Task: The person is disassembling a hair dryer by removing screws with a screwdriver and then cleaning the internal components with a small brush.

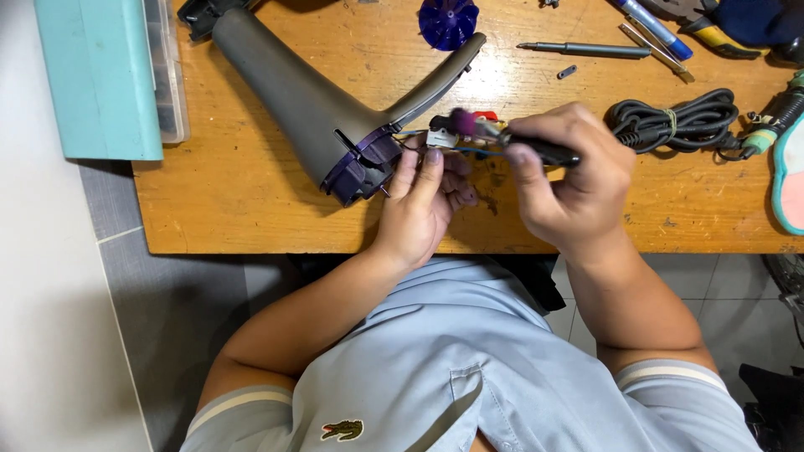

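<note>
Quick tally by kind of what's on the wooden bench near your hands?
Grey hair-dryer shell: 1
Purple fan impeller: 1
Small switch assembly with wires, held by left hand: 1
Black-handled tool in right hand: 1
Coiled black cord: 1
Screwdriver bit: 1
Total: 6

Hair-dryer shell [318, 109] lies left of coiled cable [674, 121] (both on table [234, 201]).

A scuffed wooden bench [251, 192] fills the top. Grey tiled floor [159, 310] lies below it. A pale wall [42, 293] stands left of the bench.
</note>
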